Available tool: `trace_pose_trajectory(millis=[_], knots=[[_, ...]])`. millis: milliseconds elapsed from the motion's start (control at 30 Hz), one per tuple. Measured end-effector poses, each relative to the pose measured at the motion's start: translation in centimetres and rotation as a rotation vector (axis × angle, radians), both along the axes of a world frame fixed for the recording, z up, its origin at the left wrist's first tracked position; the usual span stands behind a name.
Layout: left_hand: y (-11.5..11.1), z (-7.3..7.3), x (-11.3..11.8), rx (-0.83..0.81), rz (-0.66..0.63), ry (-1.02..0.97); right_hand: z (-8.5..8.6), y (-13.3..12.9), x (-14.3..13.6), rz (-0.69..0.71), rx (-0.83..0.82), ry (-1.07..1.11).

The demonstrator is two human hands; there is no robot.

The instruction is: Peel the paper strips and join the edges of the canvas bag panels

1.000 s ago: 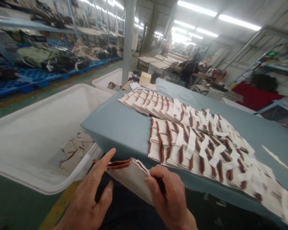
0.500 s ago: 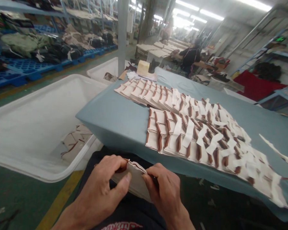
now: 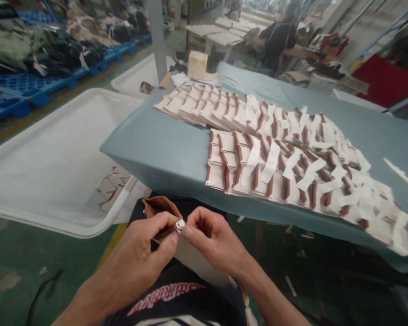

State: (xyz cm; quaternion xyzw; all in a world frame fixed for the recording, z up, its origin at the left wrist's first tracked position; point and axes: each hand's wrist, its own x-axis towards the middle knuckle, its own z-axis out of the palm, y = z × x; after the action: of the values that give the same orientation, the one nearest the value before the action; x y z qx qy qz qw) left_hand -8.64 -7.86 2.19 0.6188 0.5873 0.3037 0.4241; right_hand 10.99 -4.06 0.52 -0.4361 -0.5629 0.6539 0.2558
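A cream fabric piece (image 3: 197,261) with a brown lining lies over my lap, its brown part opened out at the upper left. My left hand (image 3: 141,249) is closed on its edge, thumb and forefinger pinching near a small white folded corner. Right beside it, my right hand (image 3: 212,240) pinches the same corner from the other side. Most of the piece's left part is hidden behind my left hand. Rows of similar cream pieces with brown edges (image 3: 217,174) overlap on the blue-covered table (image 3: 149,140), several with white strips on top.
A large white bin (image 3: 54,167) with some cream and brown pieces inside stands left of the table. A yellowish block (image 3: 197,64) sits at the table's far end near a grey post (image 3: 156,40). A person (image 3: 279,40) in dark clothing is farther back.
My right hand has moved left, close to my left hand, and both pinch one corner. More of the brown lining shows. The view has tilted down.
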Motion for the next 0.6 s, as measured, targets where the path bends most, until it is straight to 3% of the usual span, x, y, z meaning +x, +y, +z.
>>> trace_pose_trajectory(millis=[200,333,500,600], knots=[[-0.1,0.2,-0.5,-0.008,-0.034,-0.051,-0.6,0.1,0.1,0.063,-0.162,0.046],[0.4,0.3,-0.4,-0.046,-0.06,-0.089,-0.6,-0.3,0.4,0.023,-0.009,-0.022],[0.6,-1.0,-0.5,-0.1,-0.023,-0.096,-0.5,-0.1,0.3,-0.023,0.174,-0.095],[0.6,-1.4,-0.8,-0.109,-0.035,-0.13,-0.6,0.1,0.2,-0.019,0.175,-0.13]])
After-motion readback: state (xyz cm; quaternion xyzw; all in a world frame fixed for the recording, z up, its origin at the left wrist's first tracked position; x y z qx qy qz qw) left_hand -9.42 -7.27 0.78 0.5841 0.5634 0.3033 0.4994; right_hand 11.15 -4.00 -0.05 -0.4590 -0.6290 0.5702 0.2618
